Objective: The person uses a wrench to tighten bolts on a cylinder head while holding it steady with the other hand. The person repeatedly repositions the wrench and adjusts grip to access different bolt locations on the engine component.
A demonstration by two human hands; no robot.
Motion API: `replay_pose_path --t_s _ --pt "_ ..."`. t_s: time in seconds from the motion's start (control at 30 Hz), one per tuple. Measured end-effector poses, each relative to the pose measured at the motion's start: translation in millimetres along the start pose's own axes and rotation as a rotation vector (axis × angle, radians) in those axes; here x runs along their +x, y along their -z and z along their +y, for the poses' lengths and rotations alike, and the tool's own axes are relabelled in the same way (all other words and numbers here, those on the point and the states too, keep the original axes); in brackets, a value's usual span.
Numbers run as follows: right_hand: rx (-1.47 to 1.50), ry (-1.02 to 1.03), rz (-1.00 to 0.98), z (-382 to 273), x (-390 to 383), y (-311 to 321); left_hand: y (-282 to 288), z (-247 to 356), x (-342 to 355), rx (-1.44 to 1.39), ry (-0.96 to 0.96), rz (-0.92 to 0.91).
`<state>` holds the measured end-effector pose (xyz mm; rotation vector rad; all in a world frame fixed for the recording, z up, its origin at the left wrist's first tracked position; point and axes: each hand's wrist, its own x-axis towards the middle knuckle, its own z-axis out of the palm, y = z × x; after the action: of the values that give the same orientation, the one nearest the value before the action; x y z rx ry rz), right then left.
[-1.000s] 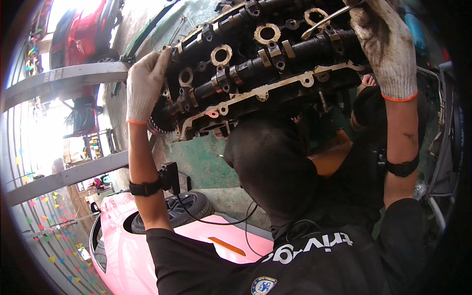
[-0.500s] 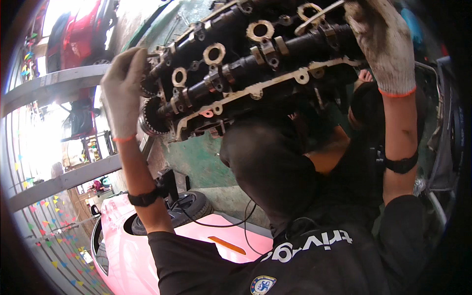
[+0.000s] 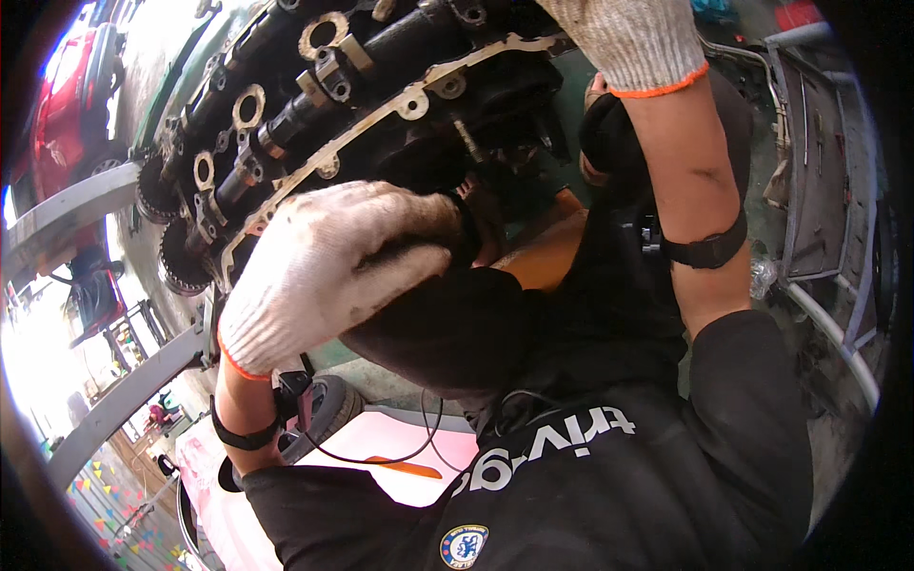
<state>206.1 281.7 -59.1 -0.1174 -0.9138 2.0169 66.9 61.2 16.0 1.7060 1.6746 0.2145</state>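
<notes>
A: Biggest item?
B: Greasy engine cylinder head, tilted across the upper frame. Camshaft and bearing caps exposed; toothed sprockets at its left end.

A: The person?
B: Black shirt, black cap low in frame.

A: Hands?
B: Both in white knit gloves with orange cuffs. Left hand curled loosely, fingers resting on the cap just below the cylinder head's lower edge. Right hand up at the top edge; grip cropped, cannot tell.

A: Smaller bits?
B: Black bands on both wrists.
</notes>
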Motion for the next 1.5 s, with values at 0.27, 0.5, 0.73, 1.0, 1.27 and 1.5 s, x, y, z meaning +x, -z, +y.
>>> replay_pose_path --t_s 0.27,0.5,0.73,1.0,1.27,1.5 --pt "-0.013 0.011 0.021 4.7 4.9 7.6 25.6 -4.9 -12.8 -0.122 0.166 0.255" --pt "0.006 -0.009 -0.091 1.8 -4.3 5.2 60.1 -34.9 -46.4 -0.092 0.340 0.850" --pt "-0.072 -0.088 0.039 -2.9 -9.1 -19.8 103.0 -108.9 -62.4 0.338 0.424 0.820" --pt "0.049 -0.138 0.154 -2.2 -3.5 -17.8 115.9 -167.3 -55.1 0.338 0.391 0.617" --pt "0.169 -0.018 0.070 5.3 -1.9 -2.6 114.7 -168.3 -47.9 0.254 0.437 0.683" --pt "-0.290 -0.219 -0.228 6.7 -5.2 -57.2 110.2 -171.5 -55.4 0.066 0.424 0.749"
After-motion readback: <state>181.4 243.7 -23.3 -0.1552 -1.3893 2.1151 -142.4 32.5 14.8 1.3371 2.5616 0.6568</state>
